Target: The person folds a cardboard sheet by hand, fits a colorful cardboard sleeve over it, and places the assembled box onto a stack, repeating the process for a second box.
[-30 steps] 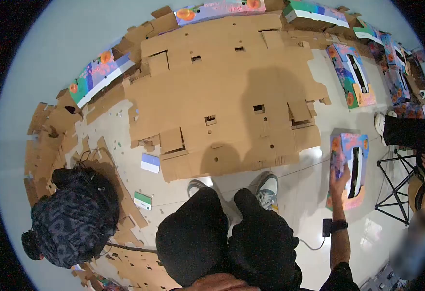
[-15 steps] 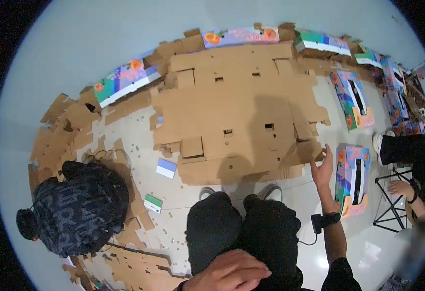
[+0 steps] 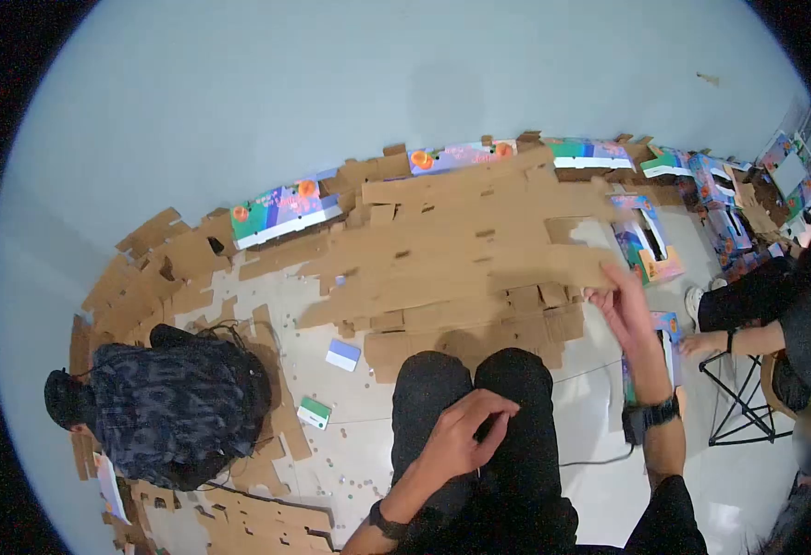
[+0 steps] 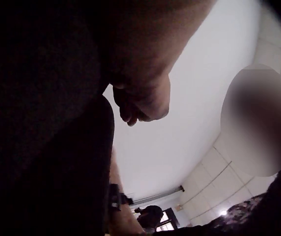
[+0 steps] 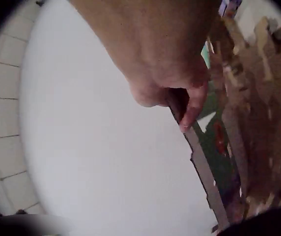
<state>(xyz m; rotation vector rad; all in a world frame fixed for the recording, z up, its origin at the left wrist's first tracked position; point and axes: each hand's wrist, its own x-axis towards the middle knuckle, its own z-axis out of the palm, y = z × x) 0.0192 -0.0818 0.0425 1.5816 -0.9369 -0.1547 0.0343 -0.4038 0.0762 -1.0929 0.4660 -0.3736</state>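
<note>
My right hand (image 3: 629,314) pinches the right edge of a large brown cardboard sheet (image 3: 451,245), which is blurred and raised off the layer beneath. In the right wrist view the fingers of the right hand (image 5: 172,73) hold the thin edge of the cardboard (image 5: 204,169), and a green printed face shows beside it. Another flattened cardboard layer (image 3: 526,330) lies below, partly covered. My left hand (image 3: 465,433) is over my legs with loosely bent fingers and nothing visible in it; the left wrist view also shows this hand (image 4: 143,96) dimly.
Printed boxes (image 3: 285,211) line the wall, with others (image 3: 644,239) at the right. A person with a patterned backpack (image 3: 183,407) is at the left. Another person's arm reaches near a black folding stool frame (image 3: 743,407). Small blue-white (image 3: 342,354) and green-white (image 3: 314,413) pieces lie on the floor.
My right hand has left the printed box at the right and taken hold of the cardboard's edge, lifting the sheet. My left hand has come up over my legs. The head view has tilted upward.
</note>
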